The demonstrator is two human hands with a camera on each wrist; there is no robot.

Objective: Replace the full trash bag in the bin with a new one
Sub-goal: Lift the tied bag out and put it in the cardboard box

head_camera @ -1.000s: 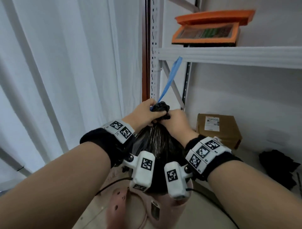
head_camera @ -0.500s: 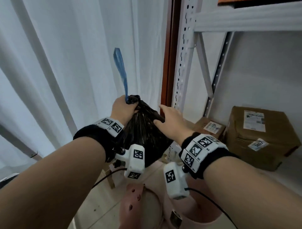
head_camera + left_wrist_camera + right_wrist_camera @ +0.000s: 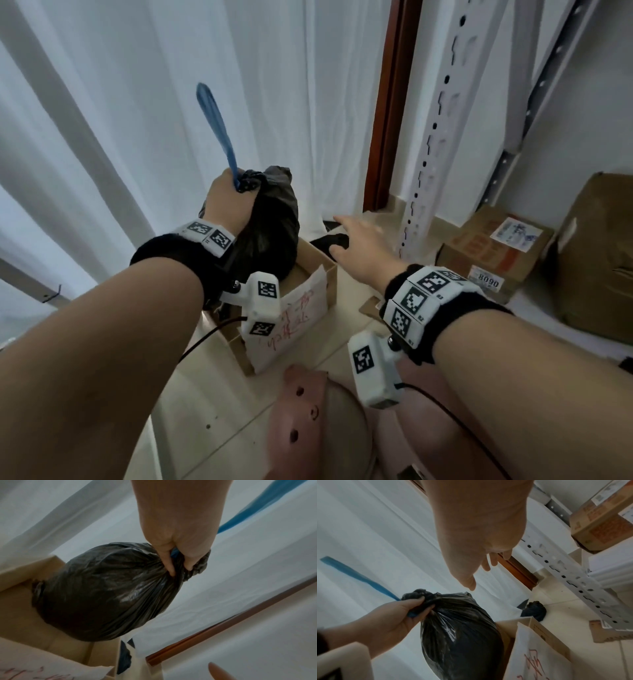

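Note:
My left hand (image 3: pixel 227 202) grips the gathered neck of the full black trash bag (image 3: pixel 270 226) (image 3: pixel 106 592) (image 3: pixel 458 632), with its blue drawstring (image 3: pixel 215 126) sticking up above the fist. The bag's lower part sits inside an open cardboard box (image 3: pixel 308 274) (image 3: pixel 15 601). My right hand (image 3: pixel 359 243) (image 3: pixel 481 555) is open and apart from the bag, fingers spread toward a small black bundle (image 3: pixel 330 241) (image 3: pixel 535 609) on the floor by the shelf post. The pink bin (image 3: pixel 428 428) with its lid (image 3: pixel 298 411) stands below my forearms.
White curtains (image 3: pixel 154 102) hang behind the bag. A perforated metal shelf post (image 3: pixel 435 144) and a brown door frame (image 3: pixel 390 102) stand to the right. Cardboard parcels (image 3: pixel 493 250) lie on the low shelf. Paper with red writing (image 3: pixel 294 318) covers the box front.
My left hand carried the tied bag left off the bin and lowered it into the cardboard box. My right hand let go of the bag and moved right toward the floor.

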